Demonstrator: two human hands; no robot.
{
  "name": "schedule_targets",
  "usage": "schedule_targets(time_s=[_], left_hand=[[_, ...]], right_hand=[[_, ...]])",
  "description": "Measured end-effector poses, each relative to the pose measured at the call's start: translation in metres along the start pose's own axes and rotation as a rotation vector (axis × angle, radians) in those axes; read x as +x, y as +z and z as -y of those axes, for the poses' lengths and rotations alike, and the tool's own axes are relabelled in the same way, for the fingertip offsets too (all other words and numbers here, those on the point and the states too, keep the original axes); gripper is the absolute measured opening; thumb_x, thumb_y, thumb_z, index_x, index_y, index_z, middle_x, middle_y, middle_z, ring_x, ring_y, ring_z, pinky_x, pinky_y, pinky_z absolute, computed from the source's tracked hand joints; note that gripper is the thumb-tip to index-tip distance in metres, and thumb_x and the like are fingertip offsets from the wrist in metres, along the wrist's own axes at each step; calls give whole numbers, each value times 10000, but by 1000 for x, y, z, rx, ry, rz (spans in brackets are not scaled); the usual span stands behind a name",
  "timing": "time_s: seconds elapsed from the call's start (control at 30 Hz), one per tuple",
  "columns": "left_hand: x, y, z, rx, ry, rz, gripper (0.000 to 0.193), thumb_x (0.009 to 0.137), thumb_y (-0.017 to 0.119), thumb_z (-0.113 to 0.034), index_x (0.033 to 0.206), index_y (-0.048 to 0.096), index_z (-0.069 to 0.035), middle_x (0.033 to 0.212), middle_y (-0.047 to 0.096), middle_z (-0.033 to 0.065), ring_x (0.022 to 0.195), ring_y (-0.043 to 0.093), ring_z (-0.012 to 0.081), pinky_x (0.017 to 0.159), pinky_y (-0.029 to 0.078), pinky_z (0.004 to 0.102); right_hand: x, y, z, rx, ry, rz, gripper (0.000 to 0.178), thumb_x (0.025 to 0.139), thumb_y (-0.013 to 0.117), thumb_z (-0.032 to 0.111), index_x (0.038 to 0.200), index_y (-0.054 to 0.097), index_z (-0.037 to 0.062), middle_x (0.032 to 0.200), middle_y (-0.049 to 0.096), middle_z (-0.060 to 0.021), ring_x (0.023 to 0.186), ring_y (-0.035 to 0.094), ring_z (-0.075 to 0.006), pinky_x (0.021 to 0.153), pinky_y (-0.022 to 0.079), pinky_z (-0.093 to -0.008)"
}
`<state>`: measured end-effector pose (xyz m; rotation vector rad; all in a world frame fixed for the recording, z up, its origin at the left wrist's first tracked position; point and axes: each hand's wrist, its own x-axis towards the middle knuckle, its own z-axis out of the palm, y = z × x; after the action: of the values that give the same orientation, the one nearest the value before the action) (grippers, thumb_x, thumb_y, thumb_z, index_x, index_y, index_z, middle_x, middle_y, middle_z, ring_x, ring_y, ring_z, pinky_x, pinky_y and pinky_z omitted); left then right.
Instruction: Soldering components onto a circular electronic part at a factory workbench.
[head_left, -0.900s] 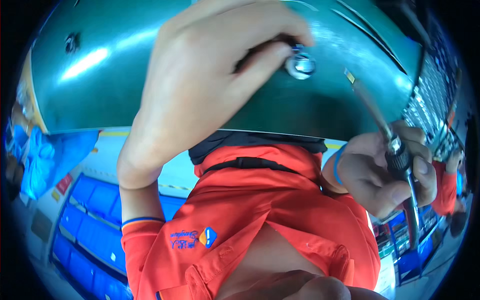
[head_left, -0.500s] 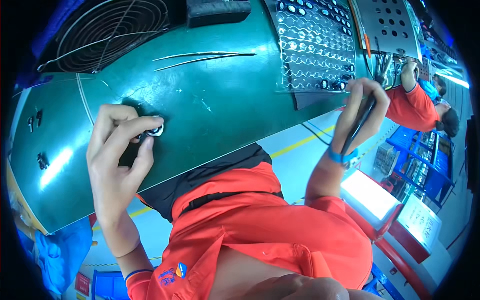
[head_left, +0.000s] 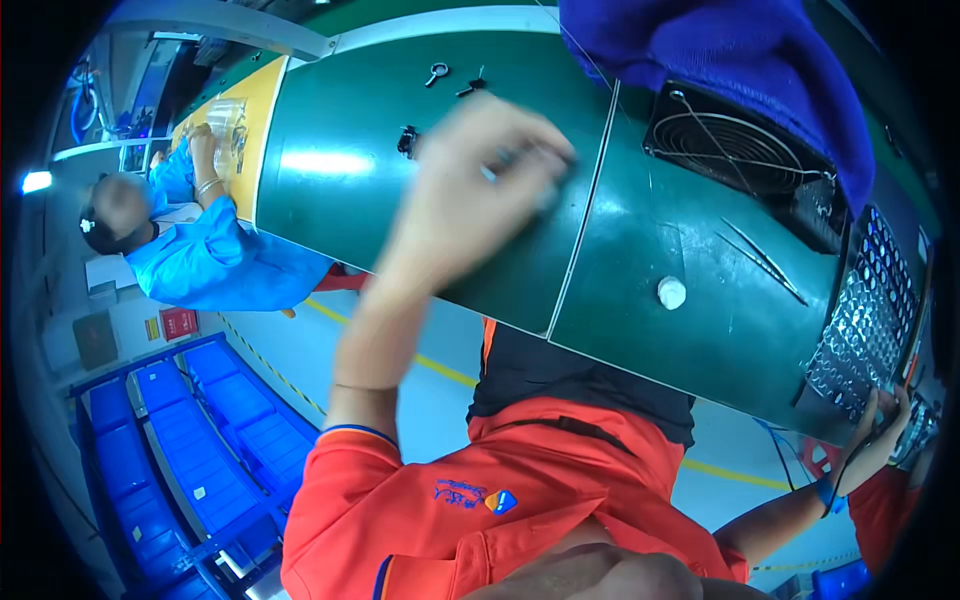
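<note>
My left hand [head_left: 480,190] is smeared by motion above the left part of the green table, close to several small black parts. Its fingers are bent toward each other; whether anything is between them I cannot tell. One black part [head_left: 408,141] lies beside the hand, and a black ring-shaped part [head_left: 437,73] lies farther back. A small round white piece [head_left: 671,292] rests on the table right of the seam, apart from both hands. At the far right my right hand [head_left: 876,440] is closed around a thin black pen-shaped tool, next to a clear blister tray [head_left: 855,335].
Tweezers [head_left: 765,262] lie on the green table [head_left: 340,220]. Behind them stand a black fan with a wire guard [head_left: 735,140] and purple cloth [head_left: 720,40]. A co-worker in blue [head_left: 225,260] sits left at a yellow surface. Blue bins [head_left: 190,420] stand at lower left.
The view has swung left. My left hand has moved left, away from where it pinched a small round piece; a round white piece now lies about there. My right hand stays by the tray.
</note>
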<state>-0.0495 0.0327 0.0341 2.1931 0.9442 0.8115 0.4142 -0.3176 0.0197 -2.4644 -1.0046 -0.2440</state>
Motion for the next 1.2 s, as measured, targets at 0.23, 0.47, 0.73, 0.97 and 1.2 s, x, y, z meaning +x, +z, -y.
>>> schedule_targets(time_s=[0.23, 0.47, 0.73, 0.97, 1.2], left_hand=[[179, -41, 122, 206, -124, 52, 401, 820, 826, -224, 1169, 732, -50, 984, 764, 132, 928, 731, 277, 873, 572, 375], [201, -51, 178, 656, -49, -289, 290, 852, 764, -147, 1117, 729, -36, 1043, 704, 227, 1054, 673, 411, 919, 540, 483], [179, -70, 134, 488, -119, -173, 199, 847, 752, -107, 1025, 732, -23, 921, 755, 148, 852, 734, 293, 790, 577, 390], [11, 4, -21, 18, -59, 276, 183, 953, 693, -48, 1129, 733, -19, 928, 656, 14, 788, 602, 80, 677, 487, 215], [-40, 75, -43, -107, 23, 144, 202, 874, 734, 31, 1056, 775, -45, 965, 694, 54, 593, 515, 71, 547, 425, 245]], right_hand=[[-1, 1, 18, -93, 38, -12, 322, 1012, 677, 106, 1317, 581, 66, 1025, 697, -131, 938, 671, -198, 847, 527, -331], [-4, 1, 29, -132, 53, -72, 295, 1021, 660, 112, 1308, 596, 82, 1013, 709, -144, 939, 699, -228, 836, 538, -347], [-23, 32, 119, -25, -167, -332, 189, 929, 754, 23, 1108, 695, 20, 997, 721, -86, 837, 646, -188, 767, 520, -303], [-96, 84, 231, 450, -488, 128, 400, 758, 769, -133, 1085, 664, 72, 906, 697, -118, 842, 649, -316, 749, 520, -389], [-88, 83, 236, 564, -468, 182, 428, 764, 781, -145, 1091, 599, 64, 950, 734, -124, 818, 640, -270, 727, 520, -338]])
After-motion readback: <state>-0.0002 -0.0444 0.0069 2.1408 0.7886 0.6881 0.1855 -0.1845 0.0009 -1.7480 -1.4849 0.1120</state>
